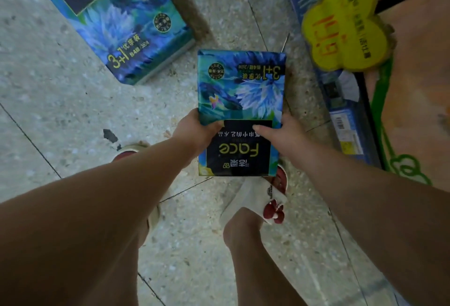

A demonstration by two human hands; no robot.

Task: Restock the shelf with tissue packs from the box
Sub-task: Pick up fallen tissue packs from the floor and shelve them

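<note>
Tissue pack [241, 101] in blue floral wrap sits between my two hands, held out flat above the floor [60, 110] with its dark label panel nearest me and its print upside down from where I look. My left hand [197, 132] clasps the pack's left edge, thumb lying over the top of the label and the other fingers tucked underneath, out of sight. My right hand [280, 132] clasps the right edge in the same way, its thumb [264, 129] pointing inward across the label. Both sets of fingers are closed on the pack.

Below it I see my feet in white slippers [253, 198] with a red flower ornament, standing on speckled stone tiles. Farther off to the left, a second tissue pack [117, 20] of the same design lies on the floor, well apart from the one I hold. To the right, a yellow price sign [345, 20] with red figures hangs by the shelf edge [350, 115], where blue packaging and a small barcode label show.
</note>
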